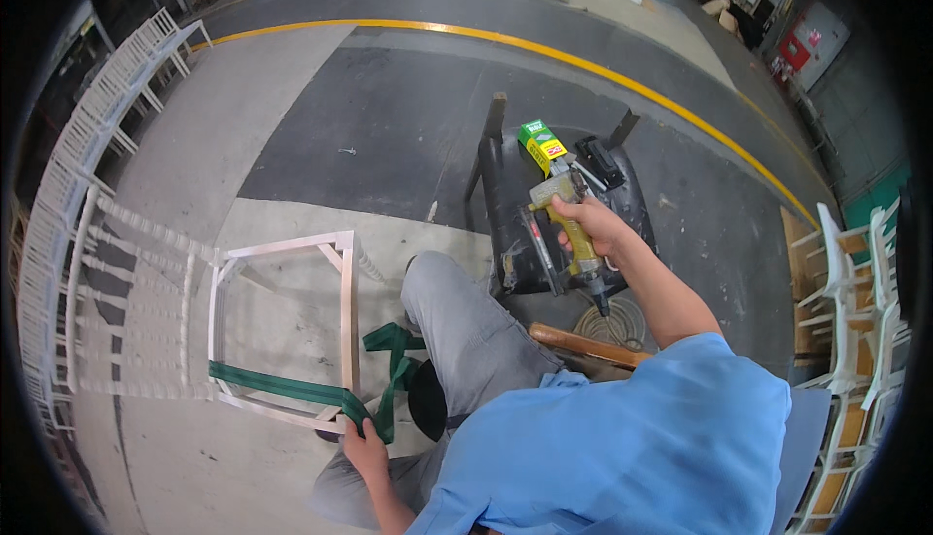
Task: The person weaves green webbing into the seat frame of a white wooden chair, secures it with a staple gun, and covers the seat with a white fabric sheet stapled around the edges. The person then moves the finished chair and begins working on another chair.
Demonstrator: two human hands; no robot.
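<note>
My right hand point(595, 224) is wrapped round the grip of a yellow pneumatic staple gun point(581, 243), held over a black padded chair seat point(505, 200). Low on the left, my left hand point(365, 449) pinches a green webbing strap point(282, 384) at the near corner of a bare seat frame point(349, 341). The strap lies across the frame's near end, and its loose length hangs in folds beside my knee. This pale frame belongs to a chair point(136, 307) with a white turned-spindle back that stretches away to the left.
A green and yellow box point(542, 143) and a black tool point(603, 159) lie on the black seat. Under it are a coiled hose point(617, 323) and a wooden bar point(588, 344). White chairs line the left point(107, 112) and right point(846, 311) sides. A yellow floor line point(505, 41) curves beyond.
</note>
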